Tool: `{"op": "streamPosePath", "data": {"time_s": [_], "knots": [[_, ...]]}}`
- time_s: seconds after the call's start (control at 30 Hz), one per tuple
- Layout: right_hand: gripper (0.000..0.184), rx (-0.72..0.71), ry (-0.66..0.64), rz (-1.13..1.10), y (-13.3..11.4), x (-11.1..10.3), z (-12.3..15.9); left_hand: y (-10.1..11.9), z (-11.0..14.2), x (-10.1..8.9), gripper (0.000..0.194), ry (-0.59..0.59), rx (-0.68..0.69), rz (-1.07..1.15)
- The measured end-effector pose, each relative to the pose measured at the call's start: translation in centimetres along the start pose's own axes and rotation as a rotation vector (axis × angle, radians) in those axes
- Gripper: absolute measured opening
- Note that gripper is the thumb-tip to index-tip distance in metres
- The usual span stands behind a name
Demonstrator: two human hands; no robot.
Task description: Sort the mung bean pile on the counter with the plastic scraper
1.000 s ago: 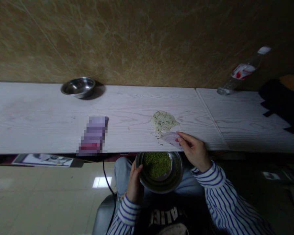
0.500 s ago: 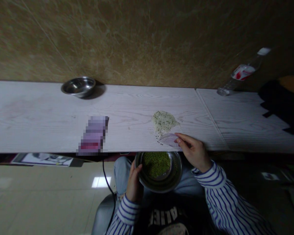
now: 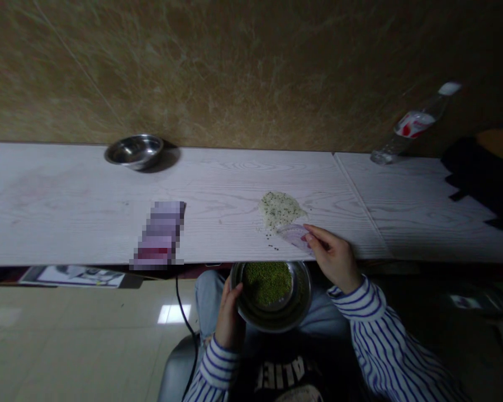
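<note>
My left hand [image 3: 229, 318] grips the left rim of a steel bowl [image 3: 272, 324], held over my lap just below the table's front edge. Green mung beans [image 3: 268, 282] lie inside it. In my right hand [image 3: 333, 254], closed between thumb and fingers, is a clear purplish protractor [image 3: 294, 236], low over the tabletop. Its curved edge is close to a pile of white rice-like grains mixed with green beans [image 3: 281, 207]. A few loose beans [image 3: 272, 245] are scattered between the pile and the table edge.
An empty-looking steel bowl [image 3: 134, 152] stands at the back left of the white table [image 3: 218, 184]. A blurred-out flat object [image 3: 159, 234] lies at the front left. At the back right are a plastic bottle [image 3: 414, 125] and dark cloth [image 3: 482, 178]. A black cable [image 3: 184, 312] hangs below.
My right hand has drawn the protractor slightly to the right, away from the loose beans, which show more openly now. The left hand and bowl stay nearly in place.
</note>
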State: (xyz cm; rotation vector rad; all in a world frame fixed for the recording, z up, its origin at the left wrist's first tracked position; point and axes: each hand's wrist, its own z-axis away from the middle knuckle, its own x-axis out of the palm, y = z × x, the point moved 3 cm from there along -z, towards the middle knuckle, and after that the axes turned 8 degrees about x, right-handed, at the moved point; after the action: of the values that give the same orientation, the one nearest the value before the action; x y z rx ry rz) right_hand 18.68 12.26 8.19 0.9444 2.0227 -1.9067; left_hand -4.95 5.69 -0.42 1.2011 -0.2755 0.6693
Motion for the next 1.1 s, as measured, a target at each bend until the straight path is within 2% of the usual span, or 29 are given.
{"op": "streamPosePath", "data": {"time_s": [0.27,0.57,0.83,1.1], "knots": [[0.033,-0.006,-0.005,-0.008,-0.7,0.6,0.2,-0.1,-0.2,-0.1,0.044,0.000,-0.003,-0.015],[0.038,0.041,0.056,0.003,0.5,-1.2,-0.5,0.1,-0.1,0.5,0.044,-0.008,-0.004,-0.030],[0.037,0.028,0.000,-0.029,-0.2,-0.3,-0.9,0.0,-0.2,0.0,0.046,-0.003,0.003,-0.005],[0.035,0.037,-0.002,-0.036,-0.3,-0.5,-0.7,-0.1,-0.2,-0.1,0.042,-0.025,0.015,-0.023]]}}
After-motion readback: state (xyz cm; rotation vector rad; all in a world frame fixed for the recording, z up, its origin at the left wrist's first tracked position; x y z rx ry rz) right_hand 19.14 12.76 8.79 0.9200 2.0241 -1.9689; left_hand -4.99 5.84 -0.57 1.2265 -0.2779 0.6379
